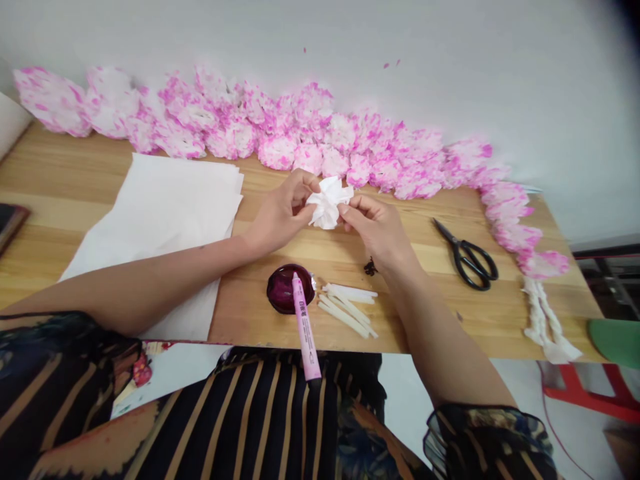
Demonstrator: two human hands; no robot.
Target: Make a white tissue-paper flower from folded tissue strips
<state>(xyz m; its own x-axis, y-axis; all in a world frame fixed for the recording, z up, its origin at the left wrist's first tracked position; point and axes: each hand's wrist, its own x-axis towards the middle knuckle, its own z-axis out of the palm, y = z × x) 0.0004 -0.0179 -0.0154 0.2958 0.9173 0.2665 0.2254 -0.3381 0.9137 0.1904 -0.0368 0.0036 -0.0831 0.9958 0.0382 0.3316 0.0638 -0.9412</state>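
A small, round, ruffled white paper flower point(327, 200) is sitting right between the two hands, just above the wooden tabletop point(500, 313). It is too round to be pointing any one way. The left hand point(280, 213) is touching its left side and the right hand point(383, 227) is touching its right side, so neither one is being nearer. The fingers are making little pinches, almost closed, with thin paper edges sitting between them and the thumbs. Nearer the body, a pink plastic marker pen point(305, 327) is lying with its tip over a dark, shiny bowl point(280, 293). Pale, thin sticks point(345, 319) are resting beside it. Black metal scissors point(456, 245) are lying to the right of the right hand, and flat white paper sheets point(165, 207) are spreading out under the left arm. Behind everything, a long row of pink-and-white fluffy paper flowers point(310, 113) is running along the wall.
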